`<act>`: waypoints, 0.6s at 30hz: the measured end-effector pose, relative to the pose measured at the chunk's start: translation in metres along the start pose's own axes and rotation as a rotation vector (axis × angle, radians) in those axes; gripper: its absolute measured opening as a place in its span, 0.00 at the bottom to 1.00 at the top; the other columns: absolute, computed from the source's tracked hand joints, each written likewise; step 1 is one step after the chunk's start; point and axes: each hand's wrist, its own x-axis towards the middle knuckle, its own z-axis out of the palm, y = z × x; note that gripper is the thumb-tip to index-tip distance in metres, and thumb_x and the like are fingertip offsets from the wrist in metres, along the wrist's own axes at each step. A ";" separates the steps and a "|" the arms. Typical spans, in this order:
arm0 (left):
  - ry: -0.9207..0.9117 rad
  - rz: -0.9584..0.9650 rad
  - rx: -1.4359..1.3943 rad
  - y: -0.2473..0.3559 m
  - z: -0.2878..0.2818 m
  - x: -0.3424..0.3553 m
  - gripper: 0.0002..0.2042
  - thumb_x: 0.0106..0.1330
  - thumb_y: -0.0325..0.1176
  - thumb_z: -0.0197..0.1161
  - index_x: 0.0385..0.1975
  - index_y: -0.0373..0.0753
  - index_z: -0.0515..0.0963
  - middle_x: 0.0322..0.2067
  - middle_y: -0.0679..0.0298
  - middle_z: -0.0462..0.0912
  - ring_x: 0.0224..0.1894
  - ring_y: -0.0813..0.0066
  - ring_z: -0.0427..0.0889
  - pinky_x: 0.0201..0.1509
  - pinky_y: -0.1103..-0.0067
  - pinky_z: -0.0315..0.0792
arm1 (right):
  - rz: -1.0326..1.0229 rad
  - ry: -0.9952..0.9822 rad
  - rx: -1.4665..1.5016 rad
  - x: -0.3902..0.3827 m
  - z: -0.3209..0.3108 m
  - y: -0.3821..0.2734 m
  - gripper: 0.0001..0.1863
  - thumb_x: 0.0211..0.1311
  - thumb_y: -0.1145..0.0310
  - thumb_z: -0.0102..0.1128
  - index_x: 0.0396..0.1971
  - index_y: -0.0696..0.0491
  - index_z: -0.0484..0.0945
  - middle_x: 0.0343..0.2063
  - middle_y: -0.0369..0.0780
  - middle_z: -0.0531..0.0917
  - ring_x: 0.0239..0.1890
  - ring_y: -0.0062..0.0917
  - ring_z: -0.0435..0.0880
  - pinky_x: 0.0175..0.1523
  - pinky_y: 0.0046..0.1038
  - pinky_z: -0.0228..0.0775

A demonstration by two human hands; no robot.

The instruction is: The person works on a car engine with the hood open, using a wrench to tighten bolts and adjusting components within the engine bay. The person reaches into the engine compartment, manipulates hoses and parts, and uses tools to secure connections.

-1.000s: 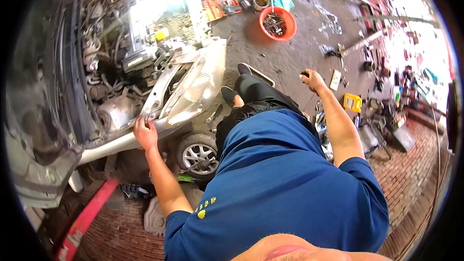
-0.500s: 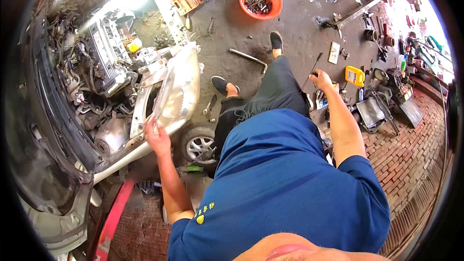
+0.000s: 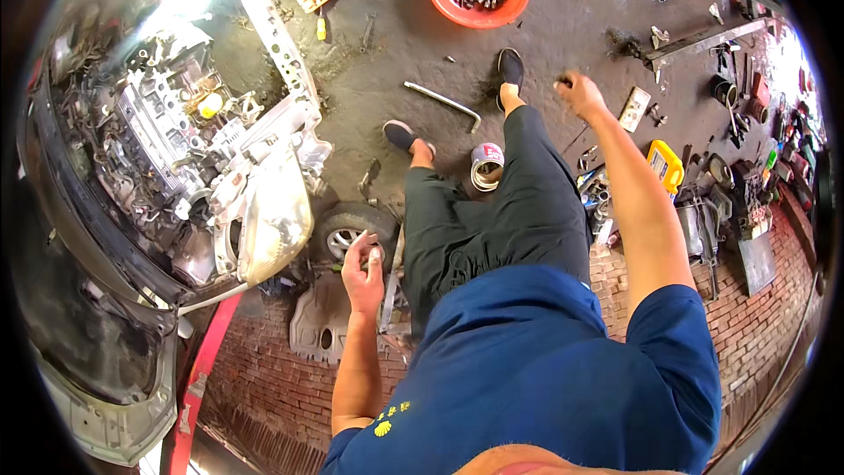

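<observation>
I observed the left grip (image 3: 362,276) half open, empty, near a wheel (image 3: 334,230); right grip (image 3: 580,95) outstretched, curled, contents unclear.

A person in a navy short-sleeved T-shirt (image 3: 545,378) and dark, loose trousers (image 3: 492,233).
A yellow shell-shaped emblem (image 3: 382,428) with small yellow lettering (image 3: 397,410) marks the left chest; dark shoes (image 3: 510,69) have paler edges; both hands (image 3: 361,277) are bare.
</observation>
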 end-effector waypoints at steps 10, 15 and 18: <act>-0.106 -0.122 -0.079 0.021 0.066 0.044 0.18 0.77 0.26 0.58 0.64 0.28 0.75 0.53 0.56 0.84 0.52 0.71 0.83 0.61 0.73 0.77 | 0.118 -0.071 -0.101 0.106 -0.009 0.007 0.23 0.65 0.51 0.66 0.51 0.53 0.86 0.45 0.50 0.90 0.51 0.45 0.89 0.58 0.43 0.78; -0.115 -0.020 -0.124 0.009 0.133 0.162 0.18 0.78 0.25 0.58 0.64 0.28 0.73 0.54 0.57 0.83 0.55 0.72 0.82 0.62 0.73 0.77 | -0.021 -0.138 -0.004 0.154 0.072 -0.035 0.22 0.63 0.53 0.67 0.50 0.51 0.87 0.46 0.49 0.89 0.53 0.43 0.88 0.60 0.42 0.77; -0.109 -0.078 -0.499 0.008 0.196 0.248 0.18 0.78 0.26 0.58 0.65 0.29 0.73 0.53 0.58 0.83 0.55 0.74 0.82 0.62 0.72 0.79 | -0.077 -0.229 -0.057 0.190 0.146 -0.052 0.20 0.62 0.58 0.64 0.52 0.49 0.86 0.49 0.49 0.88 0.56 0.44 0.86 0.61 0.42 0.77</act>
